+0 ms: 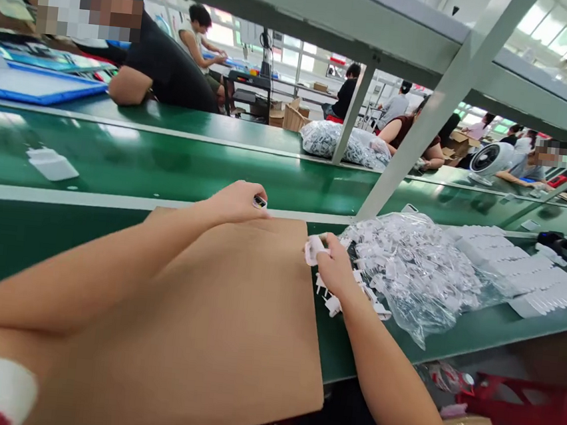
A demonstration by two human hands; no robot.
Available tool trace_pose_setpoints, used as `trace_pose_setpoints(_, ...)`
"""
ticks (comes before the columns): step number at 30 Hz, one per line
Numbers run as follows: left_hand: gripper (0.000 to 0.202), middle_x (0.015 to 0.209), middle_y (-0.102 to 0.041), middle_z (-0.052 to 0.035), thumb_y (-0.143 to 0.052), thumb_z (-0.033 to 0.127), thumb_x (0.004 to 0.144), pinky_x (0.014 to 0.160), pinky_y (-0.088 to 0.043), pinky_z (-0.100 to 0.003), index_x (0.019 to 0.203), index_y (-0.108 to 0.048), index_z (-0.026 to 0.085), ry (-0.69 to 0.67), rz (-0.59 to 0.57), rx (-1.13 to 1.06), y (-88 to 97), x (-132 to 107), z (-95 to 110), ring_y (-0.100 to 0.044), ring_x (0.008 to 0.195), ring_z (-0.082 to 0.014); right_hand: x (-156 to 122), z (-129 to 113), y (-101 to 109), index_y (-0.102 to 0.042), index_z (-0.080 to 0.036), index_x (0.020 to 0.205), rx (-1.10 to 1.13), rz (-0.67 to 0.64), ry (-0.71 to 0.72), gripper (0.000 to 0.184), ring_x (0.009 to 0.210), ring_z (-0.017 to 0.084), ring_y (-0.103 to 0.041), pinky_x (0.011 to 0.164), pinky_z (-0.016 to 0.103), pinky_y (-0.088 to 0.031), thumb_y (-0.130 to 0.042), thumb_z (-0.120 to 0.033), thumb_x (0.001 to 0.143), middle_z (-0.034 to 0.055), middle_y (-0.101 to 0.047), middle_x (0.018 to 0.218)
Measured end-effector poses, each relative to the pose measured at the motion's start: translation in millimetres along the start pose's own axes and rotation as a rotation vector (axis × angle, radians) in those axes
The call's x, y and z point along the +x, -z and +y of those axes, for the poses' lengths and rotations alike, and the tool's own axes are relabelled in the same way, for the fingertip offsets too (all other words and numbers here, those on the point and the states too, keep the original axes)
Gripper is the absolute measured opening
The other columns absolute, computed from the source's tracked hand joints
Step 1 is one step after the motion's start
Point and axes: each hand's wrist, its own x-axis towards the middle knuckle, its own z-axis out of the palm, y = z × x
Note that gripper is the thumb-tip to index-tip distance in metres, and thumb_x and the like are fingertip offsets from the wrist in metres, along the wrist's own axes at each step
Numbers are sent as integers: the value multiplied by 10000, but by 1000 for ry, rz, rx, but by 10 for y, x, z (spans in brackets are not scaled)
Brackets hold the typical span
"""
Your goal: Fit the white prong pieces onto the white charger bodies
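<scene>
My left hand (237,201) is closed over the far edge of a brown cardboard sheet (233,314). Its fingers hold a small white charger housing (260,202), whose dark inner parts show at the end; the rest is hidden by the hand. At the sheet's right edge, my right hand (337,268) pinches a white plastic charger shell (315,250) with an opening in it. Beneath and beside that hand lie several loose white plug pieces (333,305), some with pins. Just to their right is a clear plastic bag (413,265) full of small white parts.
White housings stand in rows (523,269) at the right. A white plug adapter (53,164) lies on the green conveyor belt (167,168) ahead. A slanted metal post (422,125) rises beyond my right hand. Across the belt, a person in black (172,61) leans on the ledge.
</scene>
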Motion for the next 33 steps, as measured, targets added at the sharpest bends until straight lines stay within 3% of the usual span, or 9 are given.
trace_pose_setpoints(4,487,1015,-741,-13,-772,582,697,738,-500,-310,1048,-728,248,-134,-169,-132,-140,-710,115,-678,913,-268,-7,-34,-58,-557,-211,959,601,-216,-234,197,705,154,-676,638,275,-513,-590,-398,906,62,-740,980)
trace_pose_setpoints(8,579,1040,-725,-68,-721,684,714,810,-538,-373,1078,-742,234,-105,-180,-288,-430,-1251,77,-671,946,-300,-25,-24,-57,-649,-200,856,748,-318,-229,310,687,130,-634,601,233,-470,-824,-428,739,46,-741,876)
trace_pose_setpoints(10,714,1148,-704,-96,-725,710,721,878,-552,-420,1244,-686,225,-78,-132,-395,-577,-1386,43,-666,993,-314,-36,-18,-69,-702,-190,831,748,-374,-193,328,738,139,-635,655,247,-499,-867,-437,693,52,-744,884)
trace_pose_setpoints(13,897,1337,-630,-118,-766,714,706,991,-539,-470,1424,-536,228,-79,-59,-562,-743,-1453,-14,-632,1144,-334,-48,-15,-111,-753,-184,834,725,-446,-153,351,880,185,-664,812,304,-546,-880,-464,665,67,-757,915)
trace_pose_setpoints(16,723,1324,-631,-107,-731,680,780,1084,-489,-496,1341,-595,246,-143,-71,-612,-839,-1451,-65,-584,1239,-337,-52,17,-167,-777,-195,916,640,-441,-151,356,1005,219,-679,948,364,-548,-861,-443,674,70,-759,988)
trace_pose_setpoints(22,796,1244,-654,-99,-765,654,770,1096,-483,-526,1422,-542,256,-154,-82,-651,-876,-1453,-122,-585,1213,-325,-60,154,-232,-724,-251,1221,184,-108,222,559,1126,206,-645,1030,417,-570,-802,-159,675,92,-565,1355)
trace_pose_setpoints(26,853,1415,-583,-99,-786,549,768,1159,-439,-524,1506,-455,280,-260,-215,-638,-765,-1408,-216,-505,1346,-336,-66,178,-209,-758,-245,1147,-54,-79,363,494,1181,234,-616,977,396,-595,-806,-116,672,91,-597,1277)
trace_pose_setpoints(30,554,1296,-655,-85,-708,554,834,1100,-492,-497,1311,-647,279,-256,-285,-662,-696,-1352,-265,-596,1228,-323,-68,167,-224,-796,-221,950,-132,-185,244,298,888,195,-662,814,357,-585,-782,-126,668,46,-696,992)
trace_pose_setpoints(33,487,1193,-698,-73,-731,596,816,1035,-533,-468,1179,-719,271,-223,-216,-695,-711,-1356,-226,-636,1133,-310,-64,126,-250,-800,-218,999,68,-290,40,348,837,189,-661,776,345,-552,-808,-201,651,36,-745,953)
